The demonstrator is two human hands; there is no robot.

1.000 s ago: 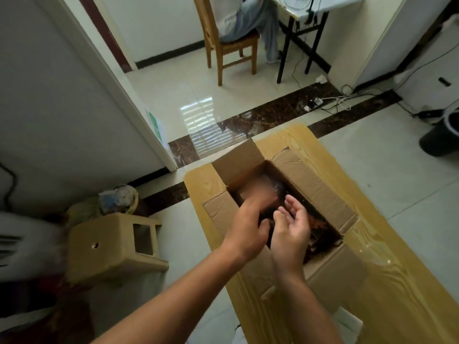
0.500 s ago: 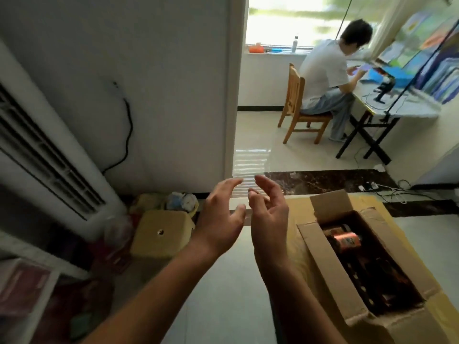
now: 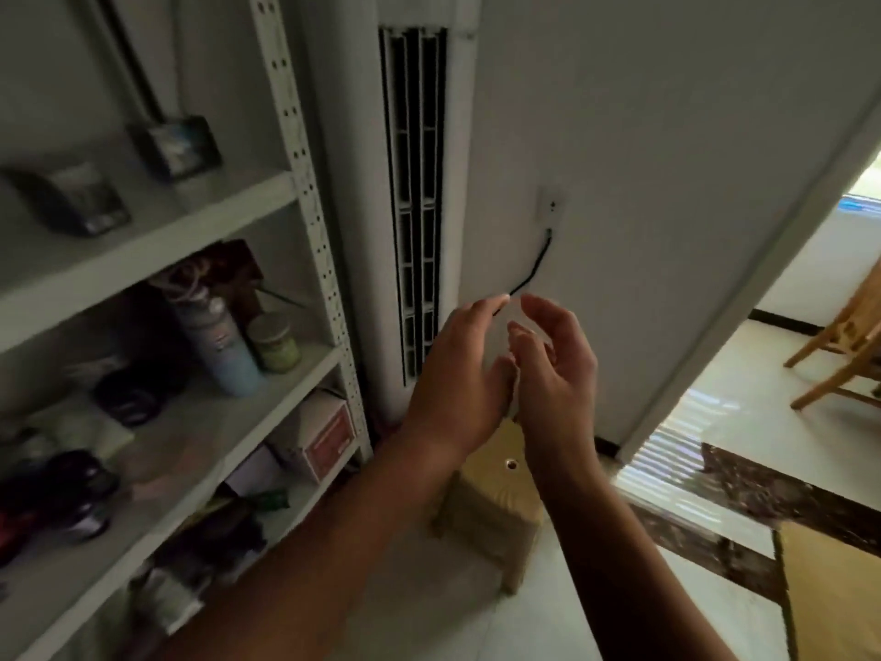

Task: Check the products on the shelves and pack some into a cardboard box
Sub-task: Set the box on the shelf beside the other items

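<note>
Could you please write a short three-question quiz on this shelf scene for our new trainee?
1. True or false: both hands, left hand and right hand, are empty.
2. What stands right of the light blue bottle on its shelf? A) green jar B) red mug
3. Fill in: the yellow stool stands below the ____.

Key: 1 true; 2 A, the green jar; 3 hands.

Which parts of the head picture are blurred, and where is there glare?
Head view: the shelf and its products at left are dim and motion-blurred; both hands are fairly sharp; the glossy floor by the doorway at right reflects bright light.
</note>
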